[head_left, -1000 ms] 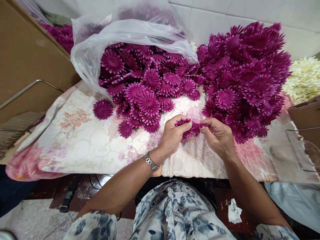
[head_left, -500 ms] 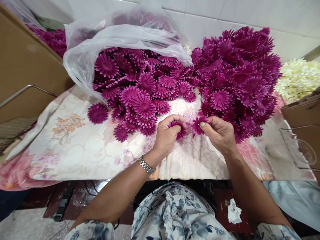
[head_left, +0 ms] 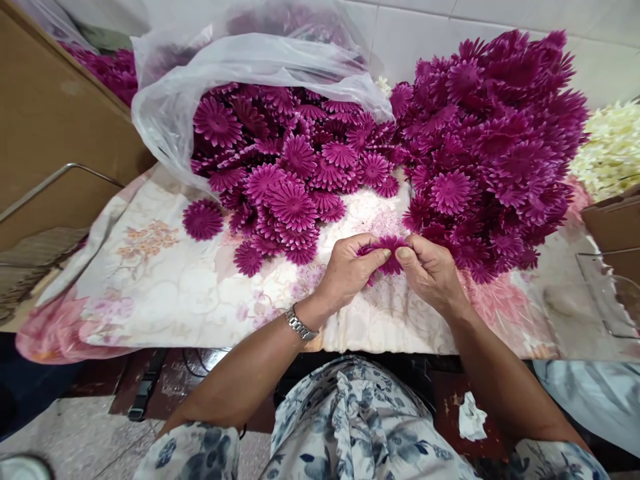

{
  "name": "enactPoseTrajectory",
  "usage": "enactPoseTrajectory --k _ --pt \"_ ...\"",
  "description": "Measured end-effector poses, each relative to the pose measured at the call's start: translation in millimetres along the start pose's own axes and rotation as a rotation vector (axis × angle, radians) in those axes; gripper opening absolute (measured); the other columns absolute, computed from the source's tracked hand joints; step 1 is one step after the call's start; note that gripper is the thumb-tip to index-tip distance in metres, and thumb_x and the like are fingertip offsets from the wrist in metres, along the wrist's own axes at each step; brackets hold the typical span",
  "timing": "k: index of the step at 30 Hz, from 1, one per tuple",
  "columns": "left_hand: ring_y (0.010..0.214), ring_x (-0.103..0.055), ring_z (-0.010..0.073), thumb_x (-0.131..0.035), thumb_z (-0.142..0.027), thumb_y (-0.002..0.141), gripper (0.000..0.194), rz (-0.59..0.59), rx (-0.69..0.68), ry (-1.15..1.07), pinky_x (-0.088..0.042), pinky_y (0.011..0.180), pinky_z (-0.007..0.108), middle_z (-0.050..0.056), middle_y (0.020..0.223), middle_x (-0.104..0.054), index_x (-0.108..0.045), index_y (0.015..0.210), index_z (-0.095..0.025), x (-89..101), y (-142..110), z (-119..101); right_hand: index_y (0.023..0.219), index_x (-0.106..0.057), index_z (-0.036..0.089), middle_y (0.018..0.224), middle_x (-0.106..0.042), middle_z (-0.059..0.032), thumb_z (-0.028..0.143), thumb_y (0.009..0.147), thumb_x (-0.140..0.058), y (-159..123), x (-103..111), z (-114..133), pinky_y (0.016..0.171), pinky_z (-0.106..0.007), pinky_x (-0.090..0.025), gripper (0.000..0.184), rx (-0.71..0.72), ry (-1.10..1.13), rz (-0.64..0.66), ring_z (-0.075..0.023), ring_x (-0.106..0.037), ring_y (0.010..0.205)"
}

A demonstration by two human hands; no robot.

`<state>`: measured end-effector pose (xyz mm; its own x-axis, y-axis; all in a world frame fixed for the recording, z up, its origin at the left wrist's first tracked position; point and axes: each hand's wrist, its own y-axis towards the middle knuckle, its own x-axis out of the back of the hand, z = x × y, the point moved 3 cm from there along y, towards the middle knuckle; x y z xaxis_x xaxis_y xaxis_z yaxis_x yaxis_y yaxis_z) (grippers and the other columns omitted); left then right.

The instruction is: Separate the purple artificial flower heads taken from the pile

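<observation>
Between my hands is a magenta artificial flower head (head_left: 390,259), low over the cloth. My left hand (head_left: 353,268) pinches it from the left, thumb on top; more magenta petals show under those fingers, partly hidden. From the right, my right hand (head_left: 431,272) grips the same flower head between thumb and fingers. Just beyond lies a loose heap of magenta flower heads (head_left: 293,203), spilling from a clear plastic bag (head_left: 165,127). A taller pile of magenta flower heads (head_left: 493,153) rises beyond my right hand.
A floral cloth (head_left: 200,300) covers the table. One flower head (head_left: 203,219) lies apart at left. Cardboard boxes stand at the left (head_left: 60,100) and right (head_left: 615,227) edges, with cream flowers (head_left: 613,150) at far right. A tiled wall (head_left: 415,33) closes the back.
My hands, each with magenta petals and a gap between them, have come together at one flower head. The whole view has shifted slightly.
</observation>
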<state>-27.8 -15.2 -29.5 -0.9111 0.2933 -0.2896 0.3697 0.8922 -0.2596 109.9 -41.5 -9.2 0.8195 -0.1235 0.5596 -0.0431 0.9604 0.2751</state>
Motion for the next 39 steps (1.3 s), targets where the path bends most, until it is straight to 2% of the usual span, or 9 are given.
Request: enactPoseTrajectory --k 4,9,14,18,22,27,32,35,39 --pt "0.041 -0.038 0.0044 -0.066 -0.036 0.073 0.028 0.012 -0.101 0.026 -0.028 0.039 0.019 -0.006 0.049 -0.044 -0.050 0.060 -0.017 0.9 0 -1 0.085 -0.057 0.019 0.072 -0.058 0.0019 0.046 0.081 -0.060 -3 -5 -14 0.060 -0.024 -0.043 0.028 -0.114 0.295 0.088 -0.0101 -0.052 0.063" --pt "0.043 -0.040 0.0054 -0.065 -0.048 0.074 0.040 0.068 -0.115 0.055 -0.030 0.041 0.020 -0.004 0.051 -0.047 -0.046 0.058 -0.017 0.6 -1 0 0.085 -0.056 0.020 0.070 -0.060 0.0029 0.044 0.076 -0.068 -5 -12 -15 0.060 -0.024 -0.047 0.028 -0.185 0.491 0.099 -0.0097 -0.056 0.062" --pt "0.043 -0.035 0.0047 -0.062 -0.050 0.076 0.047 0.053 -0.162 0.106 -0.027 0.042 0.020 -0.005 0.047 -0.039 -0.040 0.052 -0.017 1.5 -1 -3 0.101 -0.056 0.022 0.087 -0.059 -0.0010 0.039 0.075 -0.070 -4 -5 -1 0.070 -0.028 -0.049 0.034 -0.026 0.269 -0.074 -0.0122 -0.057 0.075" --pt "0.044 -0.031 0.0042 -0.065 -0.054 0.072 0.053 0.029 -0.181 0.113 -0.024 0.042 0.020 -0.005 0.047 -0.034 -0.037 0.049 -0.016 1.8 0 -4 0.087 -0.060 0.021 0.082 -0.059 -0.0020 0.032 0.076 -0.069 -4 1 9 0.071 -0.030 -0.047 0.019 0.143 0.054 -0.098 -0.0143 -0.055 0.078" --pt "0.043 -0.035 0.0049 -0.067 -0.051 0.072 0.046 0.107 -0.129 0.062 -0.026 0.042 0.020 -0.005 0.048 -0.040 -0.043 0.054 -0.017 -1.0 -2 -2 0.077 -0.057 0.020 0.069 -0.056 0.0018 0.030 0.082 -0.062 -6 -4 0 0.059 -0.026 -0.045 0.013 0.006 0.277 0.015 -0.0100 -0.052 0.062" --pt "0.046 -0.039 0.0051 -0.071 -0.041 0.072 0.029 0.142 -0.148 0.013 -0.031 0.045 0.019 -0.005 0.053 -0.046 -0.056 0.065 -0.017 0.0 -3 -4 0.075 -0.056 0.021 0.066 -0.053 0.0029 0.033 0.080 -0.064 -6 1 -12 0.055 -0.024 -0.042 0.015 -0.058 0.397 -0.176 -0.0094 -0.050 0.059" --pt "0.052 -0.039 0.0048 -0.072 -0.035 0.071 0.030 0.024 -0.198 -0.058 -0.031 0.048 0.018 -0.005 0.058 -0.045 -0.052 0.061 -0.015 7.2 1 -3 0.082 -0.060 0.021 0.069 -0.055 0.0003 0.036 0.083 -0.058 -7 55 -21 0.063 -0.029 -0.046 0.015 -0.030 -0.228 -0.620 -0.0125 -0.052 0.062" --pt "0.053 -0.040 0.0056 -0.071 -0.037 0.072 0.028 0.034 -0.165 -0.049 -0.032 0.049 0.019 -0.004 0.059 -0.045 -0.054 0.063 -0.016 6.5 2 -1 0.094 -0.068 0.019 0.088 -0.064 -0.0085 0.031 0.082 -0.058 -7 75 -19 0.083 -0.040 -0.047 0.020 0.030 -0.698 -0.574 -0.0215 -0.058 0.087" --pt "0.055 -0.040 0.0053 -0.071 -0.033 0.072 0.023 0.058 -0.212 0.026 -0.033 0.052 0.019 -0.004 0.061 -0.047 -0.058 0.065 -0.016 3.4 1 -3 0.102 -0.068 0.019 0.094 -0.065 -0.0084 0.031 0.081 -0.063 -8 60 -1 0.076 -0.033 -0.049 0.024 0.137 -0.521 -0.430 -0.0174 -0.059 0.084"
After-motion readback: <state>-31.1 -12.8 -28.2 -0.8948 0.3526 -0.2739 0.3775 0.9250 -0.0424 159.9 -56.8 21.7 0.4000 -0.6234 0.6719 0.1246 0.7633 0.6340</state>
